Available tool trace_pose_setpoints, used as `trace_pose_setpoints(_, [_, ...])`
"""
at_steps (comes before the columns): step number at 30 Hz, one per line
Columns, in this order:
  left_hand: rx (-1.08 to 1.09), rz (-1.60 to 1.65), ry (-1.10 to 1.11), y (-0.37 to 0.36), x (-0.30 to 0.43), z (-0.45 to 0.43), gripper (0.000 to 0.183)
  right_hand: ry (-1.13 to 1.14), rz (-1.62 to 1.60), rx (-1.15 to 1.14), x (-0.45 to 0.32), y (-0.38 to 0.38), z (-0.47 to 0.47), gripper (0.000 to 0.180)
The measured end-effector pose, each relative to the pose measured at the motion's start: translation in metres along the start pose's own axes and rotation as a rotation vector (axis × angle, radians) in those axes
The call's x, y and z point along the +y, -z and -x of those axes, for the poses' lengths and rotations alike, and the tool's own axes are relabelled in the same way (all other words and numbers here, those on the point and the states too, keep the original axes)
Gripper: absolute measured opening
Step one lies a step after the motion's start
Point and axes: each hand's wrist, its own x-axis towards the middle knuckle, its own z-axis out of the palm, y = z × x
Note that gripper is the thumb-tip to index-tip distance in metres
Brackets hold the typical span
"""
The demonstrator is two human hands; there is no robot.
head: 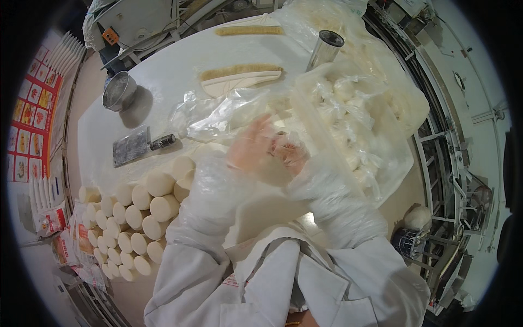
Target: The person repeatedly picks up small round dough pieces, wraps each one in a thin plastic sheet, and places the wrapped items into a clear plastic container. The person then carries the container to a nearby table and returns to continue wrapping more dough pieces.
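My left hand [249, 145] is blurred by motion, its fingers raised and apart, and nothing shows in it. Close beside it, the curled fingers of my right hand [289, 153] grip a bunched piece of clear plastic film [295, 139]. What the film may wrap is hidden. Clear plastic covers both forearms. Beyond the left hand a clear plastic sheet [216, 112] lies crumpled on the floured white table [171, 92]. Several pale, round bagged pieces [347, 106] fill a large translucent plastic bag or sheet to the right of my right hand.
A stack of pale cylinders [141, 216] rises at the left. A cleaver [132, 147] with a black handle and a metal bowl [119, 92] stand beyond. Two bench brushes [241, 77] lie farther back, with a metal canister [325, 49] to their right. Metal racks [433, 155] line the right side.
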Motion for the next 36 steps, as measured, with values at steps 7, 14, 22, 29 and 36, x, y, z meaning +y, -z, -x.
trace_pose_setpoints(7, [0.034, -0.144, 0.054, 0.04, -0.043, -0.009, 0.04, 0.519, 0.664, -0.041, 0.004, -0.014, -0.012, 0.011])
trace_pose_setpoints(14, [-0.098, -0.129, 0.141, 0.045, -0.051, -0.034, 0.029, 0.493, 0.998, 0.488, 0.014, -0.01, -0.01, 0.013])
trace_pose_setpoints(22, [-0.022, -0.797, 0.158, 0.048, -0.02, -0.039, 0.038, 0.641, 1.358, 0.585, 0.023, 0.013, 0.018, 0.009])
trace_pose_setpoints(29, [-0.123, -1.204, -0.413, 0.031, -0.07, -0.023, 0.035, 0.324, 0.892, 0.385, 0.011, -0.03, 0.02, 0.004])
trace_pose_setpoints(36, [-0.097, -0.626, -0.042, -0.034, -0.013, -0.015, 0.022, 0.3, 1.093, 0.108, -0.087, -0.043, 0.105, 0.019])
